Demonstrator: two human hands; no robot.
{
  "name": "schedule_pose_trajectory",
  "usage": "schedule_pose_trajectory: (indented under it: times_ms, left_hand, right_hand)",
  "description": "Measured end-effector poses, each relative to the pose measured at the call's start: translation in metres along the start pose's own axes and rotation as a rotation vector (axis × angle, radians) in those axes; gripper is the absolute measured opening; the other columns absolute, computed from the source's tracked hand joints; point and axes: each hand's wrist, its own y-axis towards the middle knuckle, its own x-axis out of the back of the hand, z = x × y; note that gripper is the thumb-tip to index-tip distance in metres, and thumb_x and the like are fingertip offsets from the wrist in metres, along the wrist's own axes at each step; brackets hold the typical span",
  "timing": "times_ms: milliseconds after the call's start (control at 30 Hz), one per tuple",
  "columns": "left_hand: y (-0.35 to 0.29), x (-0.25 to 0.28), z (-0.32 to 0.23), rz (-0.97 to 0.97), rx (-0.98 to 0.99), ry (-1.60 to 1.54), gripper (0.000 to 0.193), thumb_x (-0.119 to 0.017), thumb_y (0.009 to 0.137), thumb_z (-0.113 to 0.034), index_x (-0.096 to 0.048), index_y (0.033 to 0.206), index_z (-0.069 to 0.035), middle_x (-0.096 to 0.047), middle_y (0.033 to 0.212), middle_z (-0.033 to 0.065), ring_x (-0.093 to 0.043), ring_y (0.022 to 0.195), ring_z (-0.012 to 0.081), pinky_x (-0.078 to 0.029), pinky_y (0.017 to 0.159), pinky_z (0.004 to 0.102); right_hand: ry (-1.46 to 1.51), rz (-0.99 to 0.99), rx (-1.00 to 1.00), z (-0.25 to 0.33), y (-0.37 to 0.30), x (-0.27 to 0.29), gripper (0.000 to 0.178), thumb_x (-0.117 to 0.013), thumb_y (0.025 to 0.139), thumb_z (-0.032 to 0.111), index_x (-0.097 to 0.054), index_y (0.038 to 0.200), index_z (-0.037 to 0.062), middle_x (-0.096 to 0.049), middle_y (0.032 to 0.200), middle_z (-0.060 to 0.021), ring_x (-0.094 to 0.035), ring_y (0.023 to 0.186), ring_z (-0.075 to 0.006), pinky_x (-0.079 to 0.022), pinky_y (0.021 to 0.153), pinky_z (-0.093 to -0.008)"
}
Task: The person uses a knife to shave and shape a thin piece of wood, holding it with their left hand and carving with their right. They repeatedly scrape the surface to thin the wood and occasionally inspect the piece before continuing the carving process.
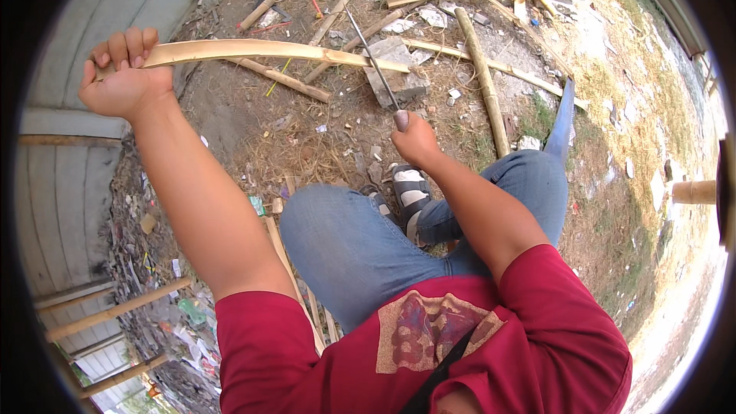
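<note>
My left hand [129, 73] is closed round the left end of a long split bamboo strip [238, 49], raised toward the wall. The strip runs to the right, slightly bowed, and its far end lies over a grey concrete block [395, 77] on the ground. In my right hand [416, 140] is the handle of a long-bladed knife [373, 60], its narrow dark blade seen nearly edge-on and pointing up and away. The blade crosses the strip near the block; whether they touch I cannot tell.
Several bamboo poles and strips lie beyond the block, among them a thick pole [483, 77]. A blue tapered blade-like piece [562, 121] stands by my right knee. Pale wall panels [92, 19] rise at the left, with littered ground [153, 284] below. My feet are near the block.
</note>
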Motion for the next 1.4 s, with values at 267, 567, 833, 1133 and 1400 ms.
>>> schedule_pose_trajectory:
  times_ms: [267,567,833,1133,1400]
  left_hand:
    - [0.015,-0.009,0.0,0.154,0.033,-0.046,0.016,-0.043,0.074,-0.026,-0.034,0.067,-0.014,-0.024,0.054,0.0017,-0.021,0.048,0.0149,-0.023,0.053,0.0327]
    - [0.028,0.016,0.003,0.135,0.06,-0.056,0.015,-0.042,0.075,-0.026,-0.035,0.069,-0.015,-0.026,0.055,0.002,-0.022,0.049,0.0151,-0.023,0.054,0.033]
    - [0.031,-0.002,0.005,0.133,0.051,-0.002,0.017,-0.045,0.07,-0.027,-0.033,0.066,-0.015,-0.025,0.054,0.0018,-0.021,0.048,0.0151,-0.022,0.053,0.0336]
    - [0.036,0.008,0.005,0.13,0.057,-0.037,0.015,-0.042,0.074,-0.026,-0.033,0.068,-0.015,-0.024,0.057,0.0022,-0.021,0.05,0.0158,-0.022,0.054,0.0337]
    - [0.043,-0.002,0.007,0.126,0.058,-0.011,0.017,-0.044,0.07,-0.027,-0.032,0.065,-0.015,-0.023,0.054,0.0021,-0.021,0.048,0.0151,-0.022,0.053,0.0339]
  right_hand:
    - [0.037,0.077,0.276,0.083,-0.025,0.024,0.03,-0.063,0.083,0.018,-0.054,0.104,-0.0002,-0.066,0.091,-0.0315,-0.063,0.092,-0.0497,-0.05,0.082,-0.0548]
    - [-0.013,-0.04,-0.022,-0.013,-0.004,-0.005,0.034,-0.065,0.081,0.019,-0.058,0.106,-0.0026,-0.067,0.094,-0.0307,-0.065,0.094,-0.0484,-0.051,0.085,-0.0536]
    - [-0.006,0.047,0.134,0.014,0.0,0.011,0.031,-0.065,0.084,0.022,-0.055,0.103,-0.0003,-0.067,0.093,-0.0298,-0.064,0.092,-0.0491,-0.051,0.082,-0.0545]
    - [-0.016,-0.07,-0.098,-0.022,-0.002,-0.016,0.032,-0.063,0.083,0.02,-0.059,0.105,-0.0037,-0.068,0.097,-0.0308,-0.066,0.097,-0.0477,-0.051,0.089,-0.0529]
    - [-0.045,-0.07,-0.2,-0.075,0.019,-0.016,0.041,-0.065,0.082,0.02,-0.057,0.116,-0.0021,-0.068,0.105,-0.0303,-0.066,0.103,-0.0449,-0.051,0.091,-0.0513]
